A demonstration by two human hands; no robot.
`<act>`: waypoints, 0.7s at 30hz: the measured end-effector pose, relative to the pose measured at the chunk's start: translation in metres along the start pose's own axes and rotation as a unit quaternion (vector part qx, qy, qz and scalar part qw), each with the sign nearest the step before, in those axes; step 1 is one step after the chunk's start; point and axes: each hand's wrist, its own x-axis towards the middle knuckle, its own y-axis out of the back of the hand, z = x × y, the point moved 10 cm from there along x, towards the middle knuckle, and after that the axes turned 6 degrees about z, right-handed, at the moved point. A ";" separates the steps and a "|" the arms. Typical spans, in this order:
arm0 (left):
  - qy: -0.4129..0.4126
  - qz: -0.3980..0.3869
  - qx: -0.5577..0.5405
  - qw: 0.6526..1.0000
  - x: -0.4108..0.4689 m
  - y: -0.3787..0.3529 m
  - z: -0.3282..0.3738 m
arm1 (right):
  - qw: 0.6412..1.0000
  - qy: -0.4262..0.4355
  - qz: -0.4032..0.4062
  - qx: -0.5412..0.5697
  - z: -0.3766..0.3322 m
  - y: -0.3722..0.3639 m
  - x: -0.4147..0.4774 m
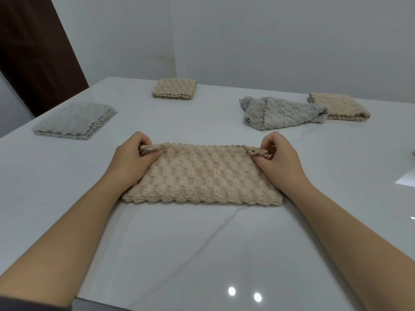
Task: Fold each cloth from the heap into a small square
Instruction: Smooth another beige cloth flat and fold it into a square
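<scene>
Two corners pinched: grips the far-left corner of the beige cloth [202, 176] with the left hand [134, 156] and the far-right corner with the right hand [278, 157], fingers curled round the fabric, hands well apart. Lies folded into a long strip on the white surface [202, 243], between the forearms. Farther off on the left, a folded grey pile [74, 121]; on the right, a crumpled grey cloth [283, 113] touching a folded beige cloth [341, 106] beyond it. Farthest back, a small beige square [175, 88] near the wall [247, 41].
</scene>
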 end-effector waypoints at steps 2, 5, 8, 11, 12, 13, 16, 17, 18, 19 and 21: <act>0.001 0.015 -0.031 0.999 0.002 0.004 0.000 | 0.997 -0.040 -0.014 0.058 0.008 -0.001 0.001; 0.013 0.028 -0.104 0.994 0.004 0.010 0.000 | 0.993 -0.057 -0.025 0.096 0.011 -0.001 0.003; 0.055 0.029 -0.216 0.974 0.003 0.012 -0.006 | 0.980 -0.079 -0.028 0.178 0.011 0.003 0.003; 0.079 0.031 -0.267 0.960 0.004 0.013 -0.009 | 0.970 -0.095 -0.035 0.223 0.013 0.004 0.003; 0.085 0.028 -0.279 0.956 0.005 0.012 -0.010 | 0.972 -0.091 -0.040 0.212 0.012 0.004 0.003; 0.089 0.024 -0.285 0.954 0.004 0.011 -0.010 | 0.974 -0.085 -0.045 0.205 0.012 0.002 0.003; 0.094 0.014 -0.280 0.955 0.004 0.007 -0.012 | 0.973 -0.071 -0.053 0.215 0.011 0.000 0.003; 0.094 0.013 -0.279 0.955 0.004 0.006 -0.013 | 0.972 -0.072 -0.053 0.219 0.011 0.001 0.003; 0.093 0.014 -0.279 0.956 0.004 0.006 -0.013 | 0.970 -0.075 -0.051 0.226 0.012 0.001 0.002; 0.092 0.015 -0.281 0.955 0.004 0.006 -0.012 | 0.968 -0.079 -0.049 0.233 0.012 0.002 0.002; 0.088 0.018 -0.293 0.952 0.004 0.007 -0.010 | 0.965 -0.087 -0.045 0.243 0.010 0.004 0.000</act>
